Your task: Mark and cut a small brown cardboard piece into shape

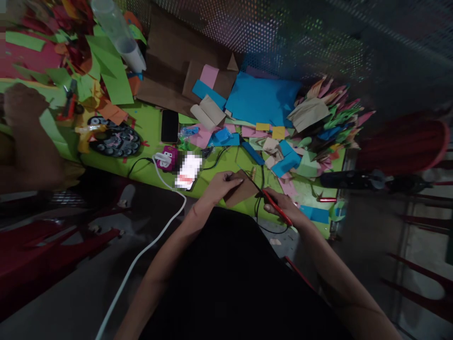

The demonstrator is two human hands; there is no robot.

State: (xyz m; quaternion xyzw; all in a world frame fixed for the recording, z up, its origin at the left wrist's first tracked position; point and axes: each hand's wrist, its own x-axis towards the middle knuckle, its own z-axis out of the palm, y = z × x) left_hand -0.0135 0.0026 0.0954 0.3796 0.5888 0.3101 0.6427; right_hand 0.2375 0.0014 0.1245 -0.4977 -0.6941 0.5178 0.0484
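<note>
My left hand (pixel 222 184) pinches the edge of a brown paper piece (pixel 242 190) at the near edge of the green table (pixel 148 127). My right hand (pixel 283 205) is closed on red-handled scissors (pixel 279 210), whose blades reach toward the brown paper. Both hands sit close together over the table edge above my dark lap.
Coloured paper scraps cover the table: a blue sheet (pixel 262 99), folded paper shapes (pixel 332 113), green sheets (pixel 109 71). A black phone (pixel 170 125), a white cable (pixel 155 236), a plastic bottle (pixel 118 30) and a dark palette (pixel 115 139) lie left. Another person's arm (pixel 28 137) is at far left. Red chairs (pixel 406 141) stand to the right.
</note>
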